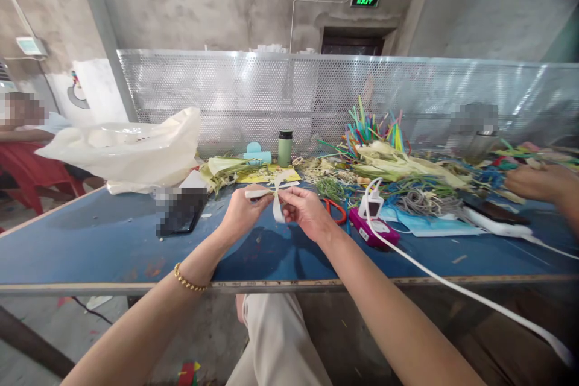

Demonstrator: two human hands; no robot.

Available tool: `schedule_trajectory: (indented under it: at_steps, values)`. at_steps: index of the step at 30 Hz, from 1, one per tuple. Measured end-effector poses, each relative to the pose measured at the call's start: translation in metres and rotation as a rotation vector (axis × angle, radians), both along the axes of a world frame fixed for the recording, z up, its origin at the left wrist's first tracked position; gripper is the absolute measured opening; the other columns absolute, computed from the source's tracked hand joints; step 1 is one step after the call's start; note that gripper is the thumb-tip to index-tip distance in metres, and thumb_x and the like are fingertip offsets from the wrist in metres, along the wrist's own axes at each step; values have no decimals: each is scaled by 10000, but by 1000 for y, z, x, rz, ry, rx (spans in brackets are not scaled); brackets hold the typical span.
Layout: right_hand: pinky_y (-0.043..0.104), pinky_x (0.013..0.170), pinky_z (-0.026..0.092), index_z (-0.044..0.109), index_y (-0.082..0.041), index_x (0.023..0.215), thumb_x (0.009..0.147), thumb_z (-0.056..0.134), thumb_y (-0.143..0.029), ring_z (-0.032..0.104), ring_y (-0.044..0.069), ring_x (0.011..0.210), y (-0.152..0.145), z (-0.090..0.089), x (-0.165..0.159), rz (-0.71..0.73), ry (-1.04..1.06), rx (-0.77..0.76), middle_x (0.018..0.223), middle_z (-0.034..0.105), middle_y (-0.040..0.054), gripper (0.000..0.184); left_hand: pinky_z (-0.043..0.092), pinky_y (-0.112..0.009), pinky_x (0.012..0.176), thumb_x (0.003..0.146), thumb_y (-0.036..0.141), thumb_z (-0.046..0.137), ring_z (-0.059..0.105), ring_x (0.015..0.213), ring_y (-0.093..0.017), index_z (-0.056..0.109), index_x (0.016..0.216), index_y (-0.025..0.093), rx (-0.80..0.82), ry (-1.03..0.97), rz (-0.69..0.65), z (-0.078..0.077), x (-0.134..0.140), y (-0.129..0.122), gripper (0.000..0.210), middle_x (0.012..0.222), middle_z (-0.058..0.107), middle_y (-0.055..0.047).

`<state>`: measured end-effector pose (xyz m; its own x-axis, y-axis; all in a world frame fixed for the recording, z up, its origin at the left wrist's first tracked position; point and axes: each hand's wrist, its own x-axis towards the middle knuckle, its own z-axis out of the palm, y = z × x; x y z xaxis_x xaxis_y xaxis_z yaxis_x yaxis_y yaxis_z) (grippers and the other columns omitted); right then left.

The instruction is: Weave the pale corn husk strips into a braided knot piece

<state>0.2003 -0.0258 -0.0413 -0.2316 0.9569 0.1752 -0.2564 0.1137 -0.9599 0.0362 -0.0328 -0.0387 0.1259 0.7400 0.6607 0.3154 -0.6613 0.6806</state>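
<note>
Between my hands, above the blue tabletop (113,241), is a pale cream strip (278,210), looped and crossed, perhaps dried husk or ribbon. My left hand (246,208) pinches one end of it, with a flat tail sticking out over the fingers. My right hand (306,208) closes thumb and fingers on the strip where it crosses. Just right of that hand lies a pair of red-handled scissors (335,211), partly hidden. Behind the hands are a yellow sheet (257,175) and pale green husks (226,167).
A green bottle (284,149) stands at the back. A large white plastic bag (136,151) and a dark phone (183,211) are left. Rightward are a purple power block (373,229) with a white cable, husks and cords. A co-worker's hand (538,181) is at far right.
</note>
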Motion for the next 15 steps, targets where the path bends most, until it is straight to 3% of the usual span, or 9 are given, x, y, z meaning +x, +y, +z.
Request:
schedule_trajectory:
  at_steps: [4, 7, 10, 15]
  values:
    - [239, 435, 407, 646, -171, 812, 705, 715, -439, 531, 117, 490, -1, 0, 2, -216, -207, 192, 624, 588, -8, 297, 362, -252, 546, 727, 286, 641, 494, 575, -139, 662, 590, 152, -79, -56, -3, -3, -2, 6, 194, 532, 560, 11]
    - [255, 513, 444, 667, -177, 859, 799, 633, -378, 542, 117, 555, -5, 3, 2, -443, -430, 538, 823, 646, 50, 213, 335, -249, 522, 669, 298, 687, 452, 542, -118, 650, 564, 147, -214, -177, -61, -4, -4, 9, 188, 514, 534, 14]
    - [256, 565, 457, 685, -176, 947, 821, 606, -304, 542, 116, 621, -7, 4, 0, -408, -564, 785, 1030, 626, 94, 197, 332, -248, 518, 625, 298, 716, 419, 522, -99, 627, 529, 145, -332, -241, -125, -2, -4, 7, 201, 503, 517, 17]
    - [247, 603, 441, 702, -165, 862, 789, 584, -191, 545, 124, 638, -4, 1, -1, -319, -695, 771, 865, 651, 59, 141, 307, -242, 500, 621, 296, 712, 407, 505, -92, 618, 540, 144, -312, -147, -98, -4, -3, 7, 197, 501, 506, 26]
